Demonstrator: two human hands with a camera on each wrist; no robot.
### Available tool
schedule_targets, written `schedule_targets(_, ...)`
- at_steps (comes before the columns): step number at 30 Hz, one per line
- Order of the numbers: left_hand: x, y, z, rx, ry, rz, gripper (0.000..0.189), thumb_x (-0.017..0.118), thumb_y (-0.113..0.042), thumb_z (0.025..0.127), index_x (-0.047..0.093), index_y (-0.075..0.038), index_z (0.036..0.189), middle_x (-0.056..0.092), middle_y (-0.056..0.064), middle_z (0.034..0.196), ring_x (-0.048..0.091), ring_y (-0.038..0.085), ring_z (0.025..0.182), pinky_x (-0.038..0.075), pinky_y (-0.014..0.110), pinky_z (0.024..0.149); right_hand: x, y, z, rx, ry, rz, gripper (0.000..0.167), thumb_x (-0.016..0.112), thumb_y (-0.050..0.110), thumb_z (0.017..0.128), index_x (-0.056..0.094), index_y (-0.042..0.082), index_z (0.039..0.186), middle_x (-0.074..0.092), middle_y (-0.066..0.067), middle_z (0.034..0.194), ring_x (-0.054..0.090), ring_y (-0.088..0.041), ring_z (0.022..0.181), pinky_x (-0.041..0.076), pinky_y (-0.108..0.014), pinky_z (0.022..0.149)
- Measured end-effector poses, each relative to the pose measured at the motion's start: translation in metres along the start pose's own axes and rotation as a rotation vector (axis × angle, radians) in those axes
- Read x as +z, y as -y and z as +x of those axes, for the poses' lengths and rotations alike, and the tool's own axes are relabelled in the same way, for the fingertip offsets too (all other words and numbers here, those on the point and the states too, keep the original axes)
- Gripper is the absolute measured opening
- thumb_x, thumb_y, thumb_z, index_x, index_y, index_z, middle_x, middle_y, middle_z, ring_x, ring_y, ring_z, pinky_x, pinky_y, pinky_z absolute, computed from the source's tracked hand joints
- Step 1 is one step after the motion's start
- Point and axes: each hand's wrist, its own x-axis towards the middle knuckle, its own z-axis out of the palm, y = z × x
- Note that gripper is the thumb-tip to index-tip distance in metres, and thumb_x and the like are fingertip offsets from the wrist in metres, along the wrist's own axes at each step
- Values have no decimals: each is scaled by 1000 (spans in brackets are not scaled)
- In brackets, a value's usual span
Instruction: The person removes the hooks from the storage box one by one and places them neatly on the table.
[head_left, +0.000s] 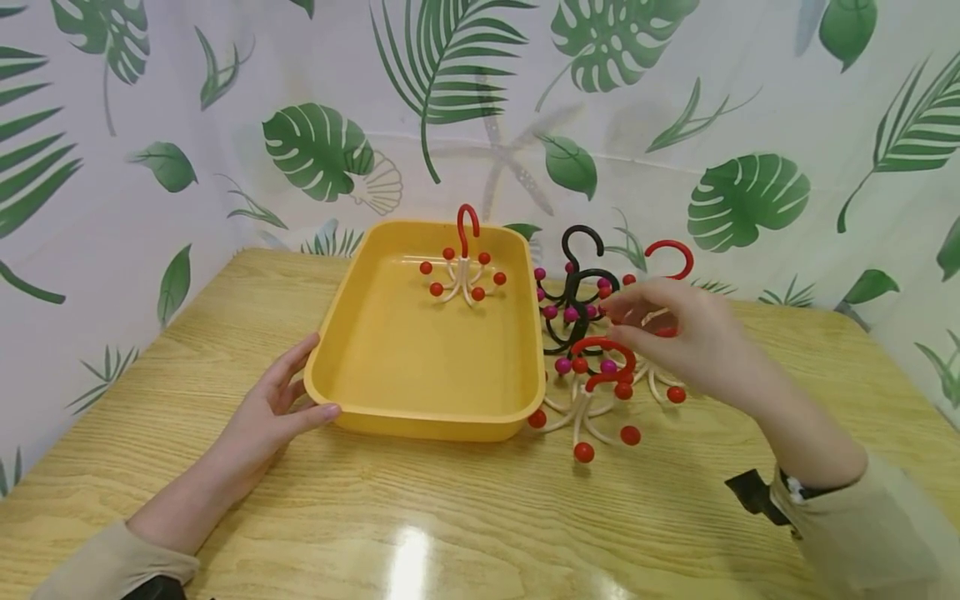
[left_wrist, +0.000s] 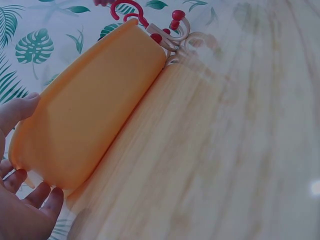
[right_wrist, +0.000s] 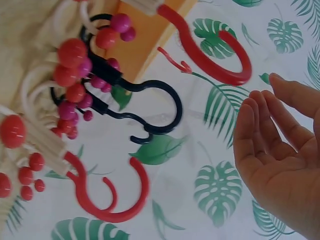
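My left hand (head_left: 258,421) holds the near left corner of a yellow plastic tray (head_left: 423,425), thumb at the rim and fingers against the side. Inside the tray, toward the back, stands a multi-arm hook hanger (head_left: 464,268) with a red hook, white arms and red ball tips. My right hand (head_left: 686,342) hovers over similar hangers right of the tray, fingers slightly bent; the right wrist view shows nothing in its grasp. Nearest is a red-hooked hanger (head_left: 581,404). Behind it are black hangers (head_left: 579,325) with magenta balls, and another red-hooked hanger (head_left: 678,250), partly hidden by the hand.
The tray and hangers rest on a wood-grain table (head_left: 330,500). A white leaf-printed cloth (head_left: 480,108) hangs behind the table and along its left side. The hangers stand close together, their arms overlapping beside the tray's right wall.
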Motion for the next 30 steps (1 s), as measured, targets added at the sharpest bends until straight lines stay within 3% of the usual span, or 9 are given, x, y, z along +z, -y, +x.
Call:
schedule_targets(4,0,1,0,3,1,-7,84,69,-7,88,17,-17,154,20,7,154,33,29,131,43,19,92,-10,14,18,-11,-6,-34,18,70,9,87,69,7,106,67,-2,96,61,-14,83,51,-18,71)
schedule_targets(11,1,2,0,5,-3,-5,85,69,-6,87,17,-16,154,21,7,154,35,29,129,44,19,92,-21,43,53,14,14,-36,16,66,14,91,68,8,106,66,-4,100,61,-16,87,53,-35,80)
schedule_targets(20,0,1,1,8,-2,-4,84,69,-7,88,18,-17,153,23,8,153,34,29,131,43,19,92,-21,71,100,-7,55,-66,22,62,19,94,65,6,111,65,-5,106,60,-19,94,50,-35,79)
schedule_targets(24,0,1,1,8,0,-7,84,69,-6,88,18,-17,154,22,7,153,34,29,131,43,20,92,-22,78,124,26,55,-58,26,60,22,95,63,6,115,61,-5,107,57,-18,95,48,-31,76)
schedule_targets(30,0,0,0,3,-4,-4,84,69,-7,87,19,-18,153,23,7,153,34,28,130,43,19,92,-11,71,160,153,74,-1,30,59,28,95,61,9,119,60,-3,109,58,-18,93,48,-27,82)
